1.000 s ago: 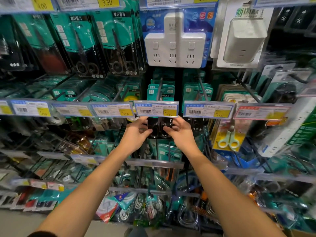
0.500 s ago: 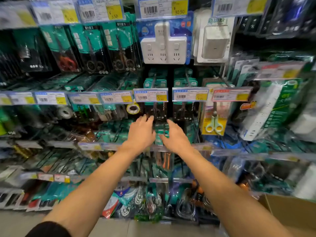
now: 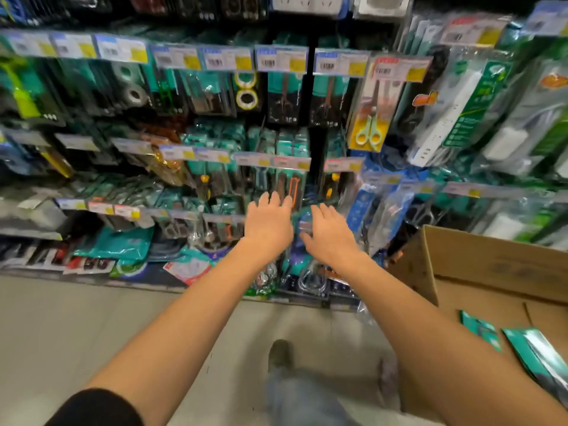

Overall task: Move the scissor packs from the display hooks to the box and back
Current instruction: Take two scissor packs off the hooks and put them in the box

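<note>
Teal and black scissor packs (image 3: 284,96) hang on display hooks in the upper middle of the rack, under price tags. A cardboard box (image 3: 479,265) stands on the floor at the right, and two teal packs (image 3: 534,352) lie inside it. My left hand (image 3: 269,221) and my right hand (image 3: 330,232) are stretched out side by side in front of the lower hooks, fingers straight and spread. Neither hand holds anything. Both are well below the scissor hooks and left of the box.
Yellow-handled scissors (image 3: 368,130) hang right of the black packs. White power strips (image 3: 458,106) in bags fill the right side. Tape rolls (image 3: 246,98) hang left of the scissors. Tools crowd the lower hooks. My feet (image 3: 281,353) stand on the pale floor.
Both hands have come away from the scissor hook and dropped lower, fingers now spread. The camera has tilted down and right, bringing the floor and the box into sight.
</note>
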The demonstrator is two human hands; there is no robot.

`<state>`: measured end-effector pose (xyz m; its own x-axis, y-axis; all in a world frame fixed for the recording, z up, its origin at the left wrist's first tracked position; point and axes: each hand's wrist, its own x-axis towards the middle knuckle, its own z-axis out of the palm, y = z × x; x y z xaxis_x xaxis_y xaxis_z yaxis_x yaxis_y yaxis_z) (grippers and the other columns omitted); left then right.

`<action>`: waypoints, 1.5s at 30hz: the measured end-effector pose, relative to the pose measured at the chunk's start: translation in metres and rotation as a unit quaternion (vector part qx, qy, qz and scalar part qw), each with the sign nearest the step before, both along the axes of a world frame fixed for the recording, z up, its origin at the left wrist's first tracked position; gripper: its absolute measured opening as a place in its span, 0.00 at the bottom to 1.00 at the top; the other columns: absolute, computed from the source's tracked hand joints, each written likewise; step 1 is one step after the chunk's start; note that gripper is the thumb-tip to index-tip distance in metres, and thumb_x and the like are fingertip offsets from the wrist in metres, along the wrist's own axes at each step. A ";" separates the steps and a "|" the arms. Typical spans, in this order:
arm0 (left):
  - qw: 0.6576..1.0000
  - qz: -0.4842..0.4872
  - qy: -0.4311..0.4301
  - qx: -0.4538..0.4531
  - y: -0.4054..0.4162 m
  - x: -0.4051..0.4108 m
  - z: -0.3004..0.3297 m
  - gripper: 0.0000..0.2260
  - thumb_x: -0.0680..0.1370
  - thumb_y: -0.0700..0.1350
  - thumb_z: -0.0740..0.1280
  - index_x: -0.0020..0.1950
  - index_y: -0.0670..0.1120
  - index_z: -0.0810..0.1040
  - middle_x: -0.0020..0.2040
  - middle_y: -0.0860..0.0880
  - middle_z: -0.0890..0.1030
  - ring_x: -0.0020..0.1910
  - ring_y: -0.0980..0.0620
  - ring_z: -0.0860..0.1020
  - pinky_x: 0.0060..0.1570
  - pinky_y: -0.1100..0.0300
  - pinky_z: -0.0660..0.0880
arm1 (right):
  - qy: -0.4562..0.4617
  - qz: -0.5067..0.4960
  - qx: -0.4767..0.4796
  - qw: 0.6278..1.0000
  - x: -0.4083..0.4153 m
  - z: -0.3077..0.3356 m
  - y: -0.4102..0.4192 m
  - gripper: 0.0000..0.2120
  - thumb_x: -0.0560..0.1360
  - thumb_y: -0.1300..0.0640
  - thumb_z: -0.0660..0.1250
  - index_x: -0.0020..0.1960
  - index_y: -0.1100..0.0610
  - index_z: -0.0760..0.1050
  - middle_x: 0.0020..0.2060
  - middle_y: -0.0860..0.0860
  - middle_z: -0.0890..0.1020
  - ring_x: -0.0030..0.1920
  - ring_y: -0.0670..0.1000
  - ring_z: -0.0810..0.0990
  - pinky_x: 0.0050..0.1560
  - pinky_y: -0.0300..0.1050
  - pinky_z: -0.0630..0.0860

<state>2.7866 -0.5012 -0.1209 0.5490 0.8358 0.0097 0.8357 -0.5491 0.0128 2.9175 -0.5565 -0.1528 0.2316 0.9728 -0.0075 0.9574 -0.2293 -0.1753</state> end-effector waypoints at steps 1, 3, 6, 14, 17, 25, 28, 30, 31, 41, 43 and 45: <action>1.000 -0.005 0.002 -0.007 -0.016 -0.002 -0.004 0.26 0.81 0.49 0.60 0.78 0.46 0.57 0.76 0.42 0.62 0.76 0.42 0.59 0.70 0.44 0.63 | -0.005 0.004 -0.001 1.000 -0.004 -0.005 -0.018 0.33 0.78 0.46 0.62 0.75 0.62 0.56 0.74 0.60 0.63 0.74 0.61 0.59 0.73 0.56 0.59; 1.000 -0.019 0.008 -0.020 -0.048 -0.003 -0.009 0.27 0.80 0.49 0.61 0.77 0.46 0.58 0.75 0.42 0.64 0.75 0.42 0.60 0.69 0.44 0.64 | -0.011 0.005 0.001 1.000 -0.008 -0.013 -0.052 0.32 0.77 0.46 0.64 0.73 0.62 0.60 0.70 0.61 0.67 0.71 0.61 0.64 0.70 0.56 0.63; 0.999 -0.042 0.006 -0.034 -0.090 0.004 -0.015 0.28 0.78 0.50 0.64 0.76 0.45 0.61 0.73 0.42 0.67 0.73 0.41 0.63 0.68 0.44 0.66 | -0.016 -0.009 0.007 1.000 -0.004 -0.015 -0.098 0.28 0.74 0.47 0.66 0.67 0.63 0.66 0.61 0.60 0.74 0.63 0.61 0.71 0.63 0.56 0.69; 0.989 -0.140 -0.038 -0.023 -0.173 0.065 -0.015 0.26 0.77 0.49 0.63 0.74 0.44 0.63 0.70 0.43 0.71 0.71 0.43 0.67 0.64 0.45 0.68 | -0.041 -0.098 0.006 0.994 0.050 -0.007 -0.202 0.26 0.72 0.48 0.66 0.64 0.62 0.69 0.57 0.60 0.76 0.60 0.62 0.73 0.61 0.57 0.71; 0.982 -0.183 -0.046 -0.018 -0.200 0.094 -0.015 0.26 0.77 0.50 0.63 0.73 0.44 0.64 0.69 0.43 0.72 0.70 0.43 0.67 0.63 0.46 0.68 | -0.055 -0.140 -0.005 0.989 0.075 -0.004 -0.236 0.25 0.72 0.47 0.66 0.62 0.61 0.69 0.56 0.59 0.76 0.59 0.62 0.74 0.60 0.56 0.71; 0.958 -0.283 -0.021 -0.038 -0.259 0.176 -0.027 0.26 0.76 0.48 0.63 0.73 0.44 0.63 0.68 0.43 0.72 0.68 0.43 0.68 0.64 0.48 0.68 | -0.022 -0.245 -0.009 0.969 0.141 -0.011 -0.314 0.27 0.74 0.47 0.65 0.67 0.61 0.67 0.63 0.59 0.74 0.64 0.60 0.71 0.65 0.56 0.68; 0.954 -0.297 -0.005 -0.048 -0.274 0.208 -0.039 0.25 0.78 0.49 0.61 0.74 0.44 0.62 0.70 0.43 0.70 0.71 0.43 0.66 0.65 0.48 0.67 | -0.009 -0.268 -0.015 0.963 0.171 -0.023 -0.337 0.25 0.74 0.49 0.65 0.66 0.61 0.67 0.62 0.59 0.74 0.64 0.61 0.71 0.66 0.56 0.67; 0.953 -0.297 0.003 -0.056 -0.282 0.231 -0.047 0.24 0.79 0.49 0.61 0.74 0.45 0.62 0.71 0.43 0.69 0.72 0.44 0.65 0.65 0.48 0.66 | -0.003 -0.280 -0.026 0.959 0.195 -0.033 -0.350 0.25 0.74 0.49 0.65 0.65 0.61 0.68 0.61 0.59 0.75 0.64 0.61 0.71 0.65 0.56 0.68; 0.953 -0.297 0.008 -0.059 -0.285 0.242 -0.053 0.24 0.79 0.49 0.61 0.74 0.45 0.62 0.71 0.43 0.69 0.72 0.44 0.65 0.65 0.48 0.66 | -0.002 -0.284 -0.035 0.958 0.209 -0.038 -0.356 0.25 0.74 0.48 0.65 0.66 0.61 0.68 0.61 0.59 0.75 0.64 0.61 0.71 0.64 0.57 0.69; 0.949 -0.244 0.161 -0.120 -0.309 0.343 -0.116 0.26 0.80 0.46 0.60 0.76 0.44 0.58 0.73 0.39 0.66 0.71 0.40 0.65 0.65 0.47 0.66 | 0.041 -0.282 -0.155 0.946 0.339 -0.089 -0.387 0.26 0.76 0.47 0.61 0.70 0.58 0.63 0.65 0.59 0.71 0.65 0.61 0.69 0.63 0.55 0.69; 0.949 -0.218 0.172 -0.151 -0.312 0.356 -0.127 0.26 0.81 0.46 0.59 0.78 0.44 0.55 0.75 0.39 0.63 0.73 0.39 0.64 0.68 0.45 0.63 | 0.048 -0.260 -0.199 0.944 0.358 -0.101 -0.390 0.28 0.76 0.47 0.62 0.71 0.58 0.61 0.67 0.59 0.70 0.67 0.61 0.68 0.64 0.55 0.68; 0.949 -0.178 0.165 -0.201 -0.315 0.366 -0.138 0.27 0.82 0.48 0.58 0.79 0.46 0.53 0.76 0.38 0.62 0.73 0.38 0.63 0.71 0.45 0.61 | 0.073 -0.232 -0.248 0.938 0.375 -0.111 -0.392 0.30 0.76 0.47 0.62 0.73 0.57 0.59 0.69 0.59 0.67 0.68 0.61 0.67 0.65 0.56 0.68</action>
